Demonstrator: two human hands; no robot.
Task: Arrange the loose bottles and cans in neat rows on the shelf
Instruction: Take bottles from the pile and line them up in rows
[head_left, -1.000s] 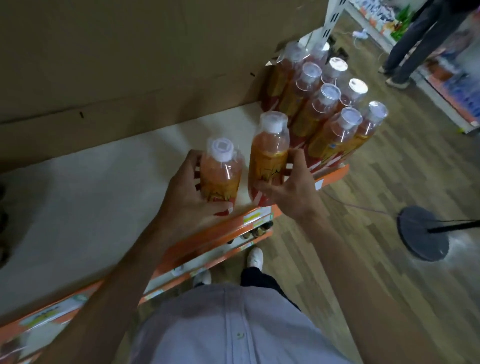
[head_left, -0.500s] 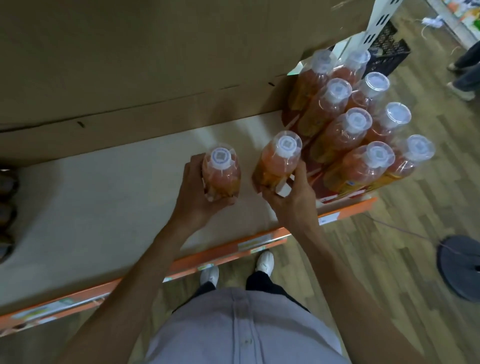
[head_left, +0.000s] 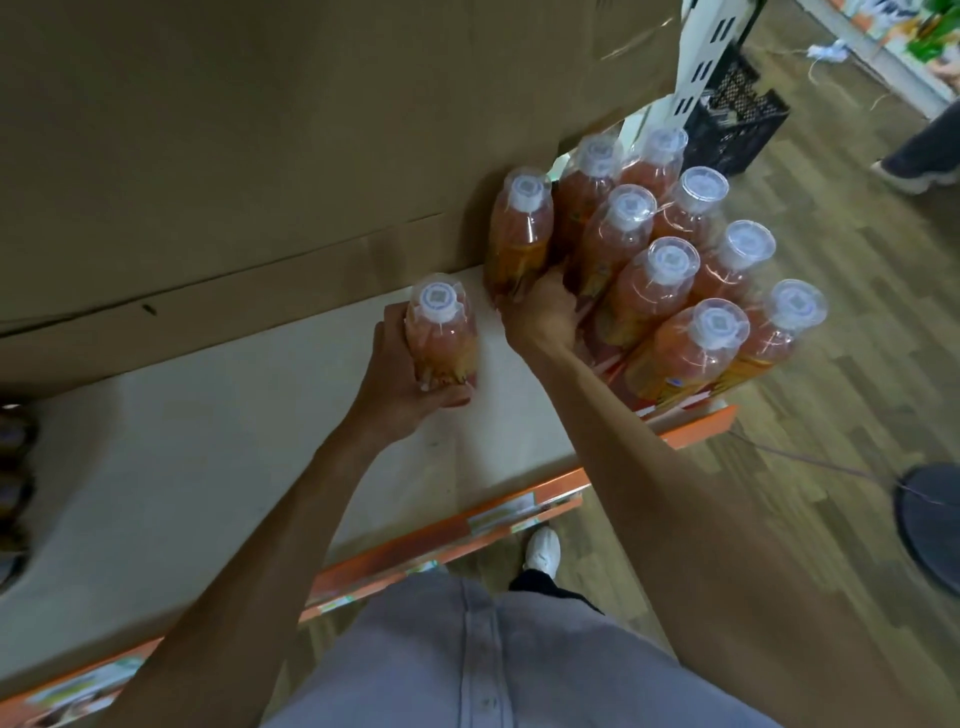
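Head view: in the middle of the frame the left hand (head_left: 400, 374) grips a loose bottle (head_left: 441, 338) of orange-pink drink with a white cap, fingers (head_left: 389, 325) and thumb wrapped round its lower body; it stands on the pale shelf (head_left: 208, 467), apart from the rest. Just to the upper right, the right hand (head_left: 540, 317) holds a second bottle (head_left: 519, 234) low down, fingers (head_left: 558, 283) curled at its base, partly hidden. This bottle leans slightly and touches the cardboard sheet (head_left: 260, 130) behind it and a block of matching bottles (head_left: 670, 280), which stand two wide in rows at the right end of the shelf. An orange price rail (head_left: 467, 525) edges the shelf front. A black crate (head_left: 737, 114) sits on the wooden floor (head_left: 831, 364) at the upper right.
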